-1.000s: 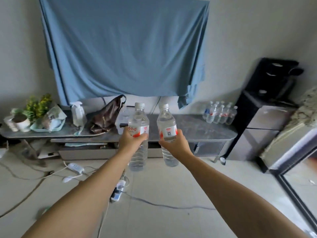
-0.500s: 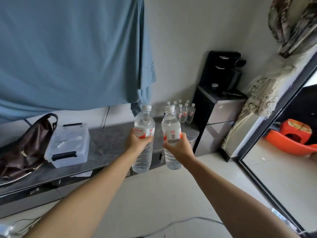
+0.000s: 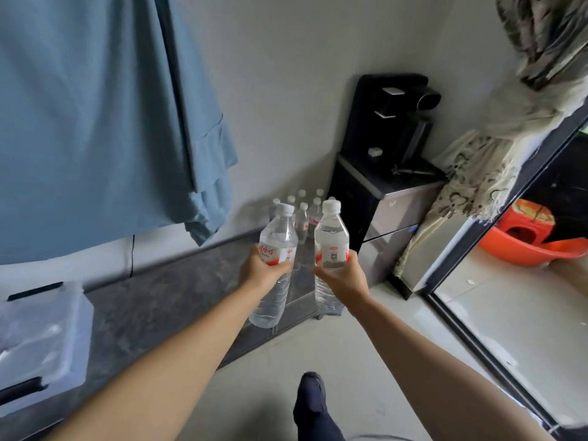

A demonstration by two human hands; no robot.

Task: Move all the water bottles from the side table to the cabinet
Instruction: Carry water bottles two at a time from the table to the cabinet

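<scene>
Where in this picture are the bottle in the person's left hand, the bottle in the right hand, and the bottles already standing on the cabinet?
Left-hand bottle (image 3: 277, 232): head view, clear shoulder above the label.
Right-hand bottle (image 3: 331, 232): head view, clear upper body.
Standing bottles (image 3: 301, 221): head view, one bottle's body.

Red label lettering on left bottle (image 3: 276, 249) (unreadable), nothing else legible

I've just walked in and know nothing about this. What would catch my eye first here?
Two clear water bottles held up mid-frame: the left hand grips the left bottle, the right hand grips the right bottle. Behind them a cluster of bottles stands at the far end of the dark marble-topped cabinet, beside a black water dispenser. A big blue cloth hangs on the wall at upper left.
</scene>
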